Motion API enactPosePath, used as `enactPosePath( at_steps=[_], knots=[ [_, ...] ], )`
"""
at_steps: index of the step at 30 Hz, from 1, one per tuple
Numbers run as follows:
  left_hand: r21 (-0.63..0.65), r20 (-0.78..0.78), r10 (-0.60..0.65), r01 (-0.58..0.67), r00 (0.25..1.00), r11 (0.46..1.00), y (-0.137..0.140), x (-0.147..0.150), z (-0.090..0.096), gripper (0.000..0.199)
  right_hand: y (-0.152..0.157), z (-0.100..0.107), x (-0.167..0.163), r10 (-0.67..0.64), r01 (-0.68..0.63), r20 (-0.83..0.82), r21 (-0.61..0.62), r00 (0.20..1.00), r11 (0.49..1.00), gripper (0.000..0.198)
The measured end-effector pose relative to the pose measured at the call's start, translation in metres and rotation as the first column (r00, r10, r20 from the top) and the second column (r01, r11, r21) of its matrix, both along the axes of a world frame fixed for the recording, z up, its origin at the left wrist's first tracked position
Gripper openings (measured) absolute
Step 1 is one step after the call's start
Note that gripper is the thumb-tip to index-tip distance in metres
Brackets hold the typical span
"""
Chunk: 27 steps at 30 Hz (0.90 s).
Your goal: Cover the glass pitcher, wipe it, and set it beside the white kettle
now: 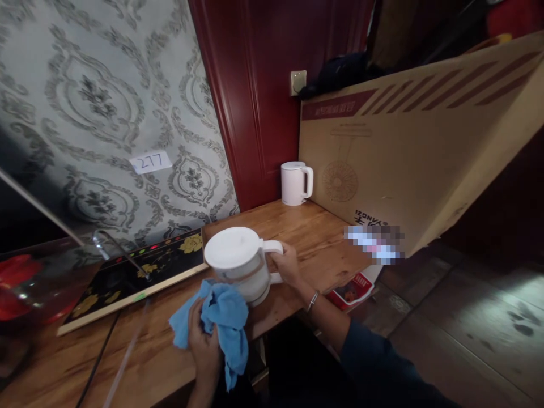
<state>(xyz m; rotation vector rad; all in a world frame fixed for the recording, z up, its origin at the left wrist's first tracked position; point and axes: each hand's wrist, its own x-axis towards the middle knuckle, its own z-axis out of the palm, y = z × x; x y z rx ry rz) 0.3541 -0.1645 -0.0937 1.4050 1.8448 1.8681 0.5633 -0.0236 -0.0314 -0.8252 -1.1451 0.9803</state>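
Far left: a red-tinted glass bowl at the edge of the wooden surface, blurred and partly cut off. Beside it, a black panel with gold flowers lying flat along the patterned wall, a dark cable trailing down across the wood near it. On the wall above, a paper label marked 277.

Toward the middle, low: left hand curled closed around a bunched blue cloth, fingers folded into the fabric, the cloth pressed against the lower side of a white kettle. Kettle tipped toward the camera, lid closed and facing up and left, base lifted off or barely resting on the wood; cannot tell which. Just right of it, right hand wrapped shut around the kettle's handle, thumb on top, a bracelet at the wrist, dark sleeve running off to the lower right.

Likely trouble from here: kettle held at a tilt near the front edge of the surface by the handle alone, so a hard push from the cloth could twist it in the grip or slide it off the edge. Any water left inside could leak at the lid and run toward the panel and cable.

Further back, a second white kettle upright in the corner by the dark red door. Right of that, a large cardboard box leaning over the surface, a red printed packet tucked under its lower corner.
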Motion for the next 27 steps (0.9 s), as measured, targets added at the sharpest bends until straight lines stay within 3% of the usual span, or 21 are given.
enactPosePath(
  at_steps=[9, 16, 21, 24, 27],
  knots=[
    [-0.050, -0.043, -0.054, 0.052, 0.998, 0.997, 0.001, -0.011, -0.019, 0.054, 0.053, -0.008, 0.080, -0.287, 0.286, 0.051, 0.027, 0.957, 0.958, 0.026],
    [-0.060, -0.035, -0.048, 0.046, 0.998, 0.997, 0.004, -0.016, -0.027, 0.050, 0.105, -0.010, 0.135, -0.556, 0.561, 0.156, 0.016, 0.816, 0.828, 0.031],
    [-0.062, -0.003, -0.058, 0.058, 0.998, 0.996, 0.005, -0.017, -0.030, 0.056, 0.135, 0.001, 0.165, -0.624, 0.647, 0.236, -0.030, 0.745, 0.761, 0.032],
    [-0.053, 0.002, -0.072, 0.072, 0.997, 0.996, 0.005, -0.017, -0.032, 0.055, 0.139, 0.002, 0.176, -0.626, 0.666, 0.309, -0.035, 0.716, 0.745, 0.031],
    [-0.028, -0.015, -0.072, 0.072, 0.997, 0.997, 0.005, -0.017, -0.035, 0.053, 0.122, -0.012, 0.177, -0.703, 0.716, 0.336, 0.108, 0.627, 0.690, 0.038]
  ],
)
